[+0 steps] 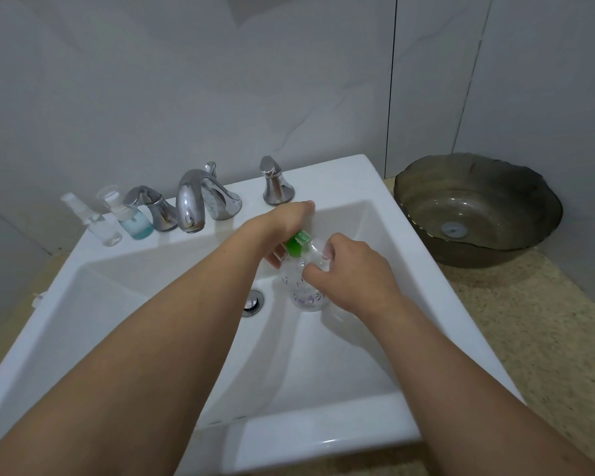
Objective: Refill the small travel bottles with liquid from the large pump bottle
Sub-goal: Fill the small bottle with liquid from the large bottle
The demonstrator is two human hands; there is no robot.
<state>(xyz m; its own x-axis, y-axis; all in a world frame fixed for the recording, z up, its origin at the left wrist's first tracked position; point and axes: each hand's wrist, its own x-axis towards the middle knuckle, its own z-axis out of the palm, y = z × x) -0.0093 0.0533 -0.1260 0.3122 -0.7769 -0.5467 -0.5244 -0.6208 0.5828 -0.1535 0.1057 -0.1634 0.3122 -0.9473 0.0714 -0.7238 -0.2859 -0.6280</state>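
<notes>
Head view:
Pump bottle (304, 286): clear with a green pump (298, 243), held over the sink (323, 424), just right of the drain (253, 303).
Left hand (282, 228): wrapped around the green pump on top.
Right hand (349, 273): gripping the bottle's side.
Small bottles: a clear one (98, 223) and a blue one (133, 219) stand on the sink rim at 10 o'clock, left of the tap (193, 201).
Bowl (478, 207): dark, on the tabletop (529, 331) at 2 o'clock.

Grey tiled wall (220, 80). White rectangular sink (323, 438) set in speckled beige counter (529, 338). Chrome faucet (194, 201). Dark glass basin (478, 204) at right.
</notes>
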